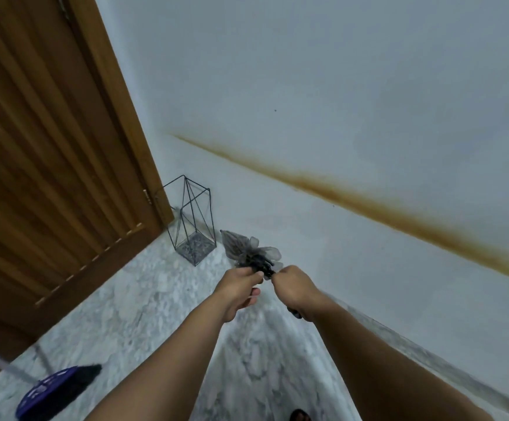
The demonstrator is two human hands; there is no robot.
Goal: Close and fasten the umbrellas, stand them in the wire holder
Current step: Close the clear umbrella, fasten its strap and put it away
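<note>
The umbrella [248, 253] is grey with black ribs; the wire holder [190, 220] black. White-grey marbled floor [132, 299], brown door [50, 147], white wall [338, 71] with an orange-brown streak.

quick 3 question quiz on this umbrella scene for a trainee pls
1. True or false: an umbrella already stands in the wire holder.
2. Which hand grips the handle end of the grey umbrella? A) left hand B) right hand
3. Fill in: the holder stands in the corner between the wall and the ____.

Key:
1. False, the holder is empty.
2. B, the right hand grips the handle end; the left hand holds the folds near the ribs.
3. door.
</note>
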